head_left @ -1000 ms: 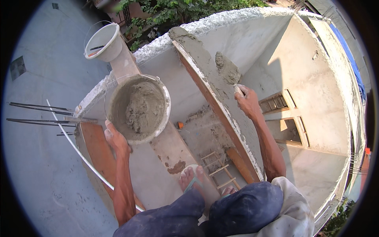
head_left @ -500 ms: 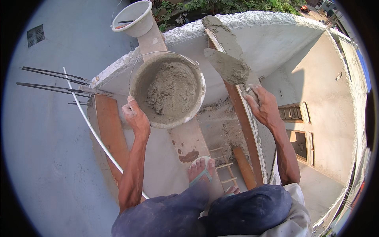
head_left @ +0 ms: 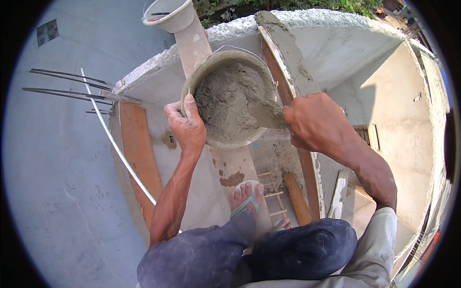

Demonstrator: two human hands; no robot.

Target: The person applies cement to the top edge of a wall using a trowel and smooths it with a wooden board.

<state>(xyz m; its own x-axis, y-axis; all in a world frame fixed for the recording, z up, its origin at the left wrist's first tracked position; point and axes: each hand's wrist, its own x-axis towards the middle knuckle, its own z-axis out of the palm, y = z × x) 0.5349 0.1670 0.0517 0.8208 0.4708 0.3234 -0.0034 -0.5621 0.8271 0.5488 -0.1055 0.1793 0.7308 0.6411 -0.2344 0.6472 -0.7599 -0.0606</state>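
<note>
My left hand grips the near left rim of a bucket, with the thumb over the edge. Grey wet mortar fills much of the bucket, which is tilted toward me. In my closed right hand is a trowel; its blade dips into the mortar at the bucket's right side. The fist hides the trowel's handle. Just beyond the right hand, fresh mortar lies along the top of a wall edged by a brown board.
I perch high on a narrow plank, a sandalled foot on it. A second white bucket with tools stands at its far end. Steel bars and a white pipe jut at left. A ladder stands below.
My right hand has swung from the wall top back to the bucket, and the trowel blade is now in the mortar. My left hand has drawn the bucket rightward and tilted it.
</note>
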